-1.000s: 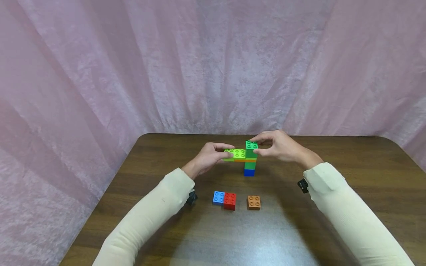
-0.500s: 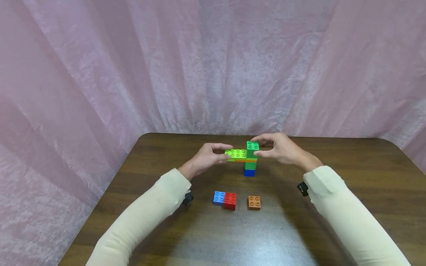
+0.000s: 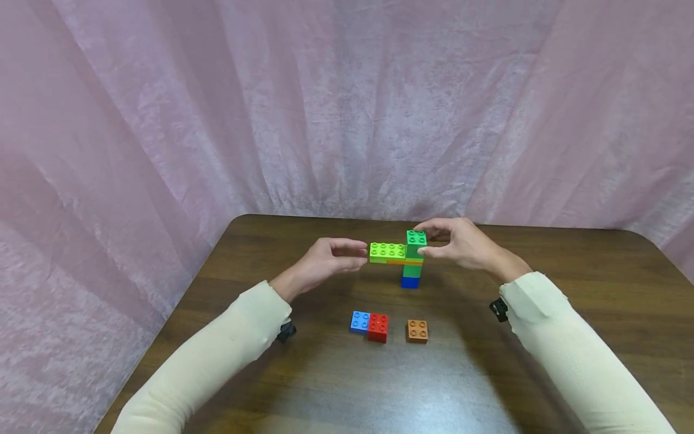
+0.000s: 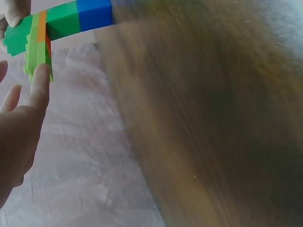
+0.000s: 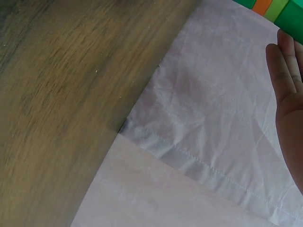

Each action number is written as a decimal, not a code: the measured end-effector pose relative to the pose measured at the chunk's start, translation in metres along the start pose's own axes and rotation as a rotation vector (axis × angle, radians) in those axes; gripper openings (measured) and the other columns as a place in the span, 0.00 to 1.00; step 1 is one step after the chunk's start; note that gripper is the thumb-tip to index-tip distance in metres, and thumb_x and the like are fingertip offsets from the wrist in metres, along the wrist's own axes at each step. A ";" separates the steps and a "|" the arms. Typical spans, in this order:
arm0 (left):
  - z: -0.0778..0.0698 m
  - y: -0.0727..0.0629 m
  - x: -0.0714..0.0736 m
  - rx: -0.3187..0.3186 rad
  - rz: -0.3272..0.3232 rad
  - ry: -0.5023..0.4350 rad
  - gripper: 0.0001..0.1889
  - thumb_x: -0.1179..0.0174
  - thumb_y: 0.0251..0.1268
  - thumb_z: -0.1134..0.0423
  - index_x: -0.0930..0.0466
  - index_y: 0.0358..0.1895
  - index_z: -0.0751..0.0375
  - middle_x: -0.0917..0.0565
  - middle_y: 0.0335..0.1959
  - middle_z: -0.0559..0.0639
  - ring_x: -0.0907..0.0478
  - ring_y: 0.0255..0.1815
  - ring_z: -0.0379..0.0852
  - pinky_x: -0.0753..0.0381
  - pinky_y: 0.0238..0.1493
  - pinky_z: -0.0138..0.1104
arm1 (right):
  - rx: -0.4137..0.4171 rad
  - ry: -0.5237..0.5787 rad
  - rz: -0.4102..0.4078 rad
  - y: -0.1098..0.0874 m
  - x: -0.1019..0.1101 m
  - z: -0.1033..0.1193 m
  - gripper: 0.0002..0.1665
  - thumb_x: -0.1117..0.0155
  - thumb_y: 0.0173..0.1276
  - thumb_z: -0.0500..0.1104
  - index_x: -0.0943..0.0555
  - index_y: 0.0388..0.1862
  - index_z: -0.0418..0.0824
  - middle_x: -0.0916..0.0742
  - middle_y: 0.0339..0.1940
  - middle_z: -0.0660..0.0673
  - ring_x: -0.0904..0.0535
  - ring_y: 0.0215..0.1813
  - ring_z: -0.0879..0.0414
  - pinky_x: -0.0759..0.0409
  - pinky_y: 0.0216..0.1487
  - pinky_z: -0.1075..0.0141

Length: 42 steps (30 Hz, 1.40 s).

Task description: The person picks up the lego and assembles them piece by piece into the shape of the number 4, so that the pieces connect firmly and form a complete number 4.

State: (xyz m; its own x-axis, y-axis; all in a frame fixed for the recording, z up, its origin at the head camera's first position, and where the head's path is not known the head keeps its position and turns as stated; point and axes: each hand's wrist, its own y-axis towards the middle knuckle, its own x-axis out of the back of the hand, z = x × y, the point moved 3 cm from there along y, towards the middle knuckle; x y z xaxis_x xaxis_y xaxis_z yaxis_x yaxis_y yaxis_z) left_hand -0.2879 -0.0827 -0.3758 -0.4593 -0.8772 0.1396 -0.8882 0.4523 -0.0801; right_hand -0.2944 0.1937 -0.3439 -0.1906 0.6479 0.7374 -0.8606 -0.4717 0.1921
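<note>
A toy-brick tower stands upright on the table, with a blue brick at its foot and a green brick above that. A thin orange plate and a long lime brick jut out to the left. At the top is another green brick, which my right hand pinches between thumb and fingers from the right side. My left hand holds nothing; its fairly straight fingers lie just left of the lime end. The left wrist view shows a fingertip overlapping that end.
Nearer to me on the wooden table lie a light blue brick and a red brick, side by side. An orange-brown brick sits to their right. A pink curtain hangs behind the table's far edge.
My left hand has let go of the lime brick and drawn back to the left. The right hand has stayed on the top green brick. The view has shifted slightly.
</note>
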 end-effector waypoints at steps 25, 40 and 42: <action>0.019 -0.028 -0.031 0.050 0.210 0.038 0.19 0.34 0.62 0.75 0.20 0.57 0.75 0.17 0.54 0.67 0.19 0.57 0.60 0.18 0.55 0.38 | 0.022 0.040 -0.015 0.000 -0.002 -0.004 0.25 0.25 0.62 0.38 0.19 0.58 0.36 0.12 0.46 0.42 0.16 0.50 0.46 0.19 0.55 0.47; 0.030 -0.035 -0.041 0.017 0.302 0.074 0.22 0.33 0.57 0.80 0.22 0.57 0.79 0.18 0.55 0.70 0.18 0.56 0.56 0.17 0.52 0.39 | 0.042 0.051 -0.014 0.000 -0.003 -0.005 0.25 0.25 0.62 0.39 0.19 0.58 0.36 0.12 0.46 0.41 0.16 0.50 0.47 0.19 0.54 0.45; 0.030 -0.035 -0.042 -0.002 0.306 0.106 0.22 0.33 0.57 0.80 0.22 0.56 0.80 0.18 0.54 0.69 0.17 0.54 0.54 0.17 0.52 0.38 | 0.042 0.052 -0.014 0.000 -0.002 -0.005 0.25 0.25 0.63 0.40 0.19 0.58 0.36 0.12 0.46 0.41 0.16 0.50 0.47 0.20 0.55 0.46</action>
State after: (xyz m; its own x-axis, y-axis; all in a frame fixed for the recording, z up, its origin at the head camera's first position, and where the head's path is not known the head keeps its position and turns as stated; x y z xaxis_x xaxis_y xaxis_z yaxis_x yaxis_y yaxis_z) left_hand -0.2374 -0.0661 -0.4087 -0.7031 -0.6790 0.2112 -0.7089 0.6927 -0.1327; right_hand -0.2967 0.1952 -0.3490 -0.2041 0.6839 0.7004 -0.8430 -0.4866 0.2295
